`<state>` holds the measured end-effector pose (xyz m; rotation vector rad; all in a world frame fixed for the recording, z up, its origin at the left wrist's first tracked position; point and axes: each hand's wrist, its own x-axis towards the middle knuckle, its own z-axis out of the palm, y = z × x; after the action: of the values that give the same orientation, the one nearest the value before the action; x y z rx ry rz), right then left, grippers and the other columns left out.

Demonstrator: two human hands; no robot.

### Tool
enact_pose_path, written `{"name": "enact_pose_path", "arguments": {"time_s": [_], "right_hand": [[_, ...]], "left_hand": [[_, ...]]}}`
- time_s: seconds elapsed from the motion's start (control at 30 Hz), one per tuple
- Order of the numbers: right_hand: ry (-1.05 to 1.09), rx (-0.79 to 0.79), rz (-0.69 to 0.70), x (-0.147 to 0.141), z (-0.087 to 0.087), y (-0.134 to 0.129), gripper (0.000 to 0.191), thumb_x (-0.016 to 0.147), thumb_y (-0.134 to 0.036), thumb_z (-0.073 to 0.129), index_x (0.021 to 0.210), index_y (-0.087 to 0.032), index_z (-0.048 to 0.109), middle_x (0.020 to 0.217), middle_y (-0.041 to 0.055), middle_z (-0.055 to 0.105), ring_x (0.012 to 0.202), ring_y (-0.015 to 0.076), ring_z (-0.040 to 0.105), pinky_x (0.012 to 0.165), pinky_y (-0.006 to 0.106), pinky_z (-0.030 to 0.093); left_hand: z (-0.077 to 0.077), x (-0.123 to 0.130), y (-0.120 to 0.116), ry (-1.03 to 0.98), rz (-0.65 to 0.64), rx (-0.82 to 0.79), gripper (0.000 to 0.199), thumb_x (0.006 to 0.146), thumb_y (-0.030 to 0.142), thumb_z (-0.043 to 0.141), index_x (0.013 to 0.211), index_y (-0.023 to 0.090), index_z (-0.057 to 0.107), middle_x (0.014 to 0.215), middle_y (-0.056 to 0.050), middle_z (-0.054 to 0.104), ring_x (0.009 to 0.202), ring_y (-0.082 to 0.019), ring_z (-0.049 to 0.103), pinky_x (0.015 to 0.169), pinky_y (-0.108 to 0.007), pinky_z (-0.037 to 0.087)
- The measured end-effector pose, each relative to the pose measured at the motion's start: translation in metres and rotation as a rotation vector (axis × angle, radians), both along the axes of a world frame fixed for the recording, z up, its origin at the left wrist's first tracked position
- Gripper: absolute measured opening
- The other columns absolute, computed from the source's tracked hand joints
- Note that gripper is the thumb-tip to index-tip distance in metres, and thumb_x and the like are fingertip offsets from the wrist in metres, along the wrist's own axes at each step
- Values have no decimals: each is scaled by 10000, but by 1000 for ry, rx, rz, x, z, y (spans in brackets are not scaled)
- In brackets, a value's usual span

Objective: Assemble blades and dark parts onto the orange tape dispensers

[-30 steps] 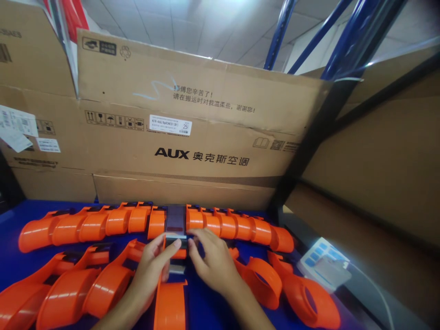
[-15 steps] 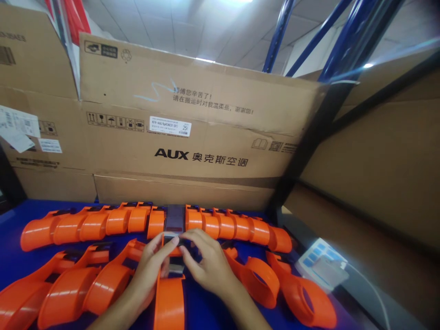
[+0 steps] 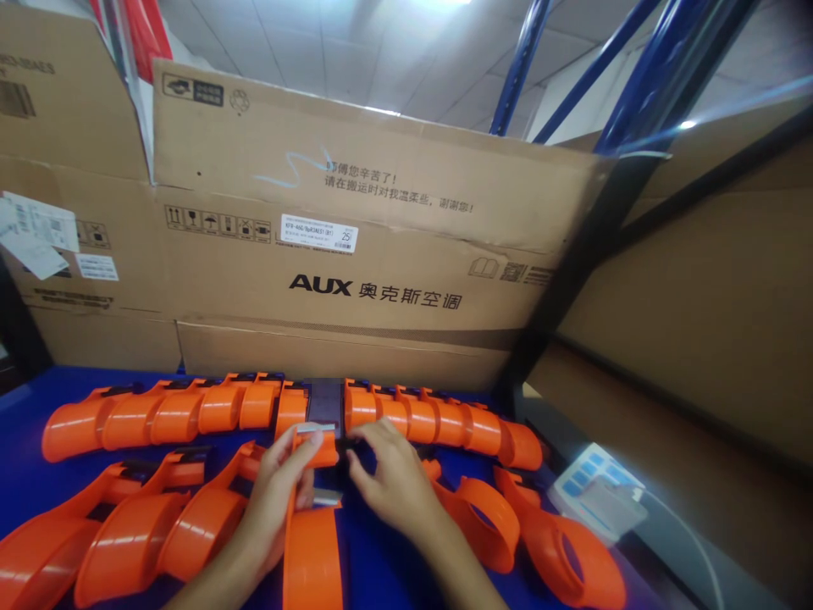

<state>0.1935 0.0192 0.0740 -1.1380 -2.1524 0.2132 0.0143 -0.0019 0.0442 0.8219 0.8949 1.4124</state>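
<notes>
My left hand grips an orange plastic tape dispenser, thumb on its head just below a toothed metal blade. A second metal strip shows lower down, above the wide curved body, which runs toward me. Just right of the head, my right hand has its thumb and forefinger curled round a small black part. Most of that part is hidden by the fingers. Behind the hands lies a dark flat box.
A row of orange dispensers lines the back of the blue table. Several more lie nearer, left and right, including a looped one. A white power strip with a cable sits at right. Cardboard walls the back.
My right hand has drawn slightly away from the dispenser's head with the black part. The orange head and toothed blade now show uncovered. The camera view has shifted a little.
</notes>
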Motion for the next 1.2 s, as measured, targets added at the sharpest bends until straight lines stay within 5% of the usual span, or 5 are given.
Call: {"name": "enact_pose_path", "arguments": {"time_s": [0.4, 0.6, 0.77, 1.2], "right_hand": [[-245, -104, 120, -11, -9, -2, 155, 879, -152, 641, 1029, -190, 647, 1067, 87, 693, 1016, 252, 588, 928, 385, 449], [107, -216, 87, -7, -7, 0, 92, 938, -196, 571, 908, -200, 658, 892, 48, 683, 854, 216, 609, 812, 342, 474], [600, -444, 169, -6, -4, 1, 234, 983, -413, 594, 1044, -204, 679, 916, 38, 696, 848, 201, 636, 779, 309, 491], [748, -511, 177, -15, -11, 0, 296, 829, -472, 785, 884, -192, 706, 729, -11, 602, 678, 152, 519, 636, 259, 439]], "left_hand": [[-2, 1, 1, 76, -49, 53, 341, 849, 511, 746, 895, 201, 610, 469, 114, 381, 414, -52, 259, 422, -180, 239], [-5, 1, 3, 99, -43, 34, 357, 841, 516, 749, 956, 212, 601, 471, 117, 382, 412, -63, 280, 419, -184, 255], [-9, -1, 6, 150, -74, 18, 397, 843, 521, 736, 1074, 228, 601, 439, 125, 390, 375, -70, 304, 407, -180, 254], [-8, 1, 0, 169, -206, 20, 388, 811, 516, 767, 1019, 238, 594, 419, 128, 379, 361, -67, 291, 397, -173, 266]]}}
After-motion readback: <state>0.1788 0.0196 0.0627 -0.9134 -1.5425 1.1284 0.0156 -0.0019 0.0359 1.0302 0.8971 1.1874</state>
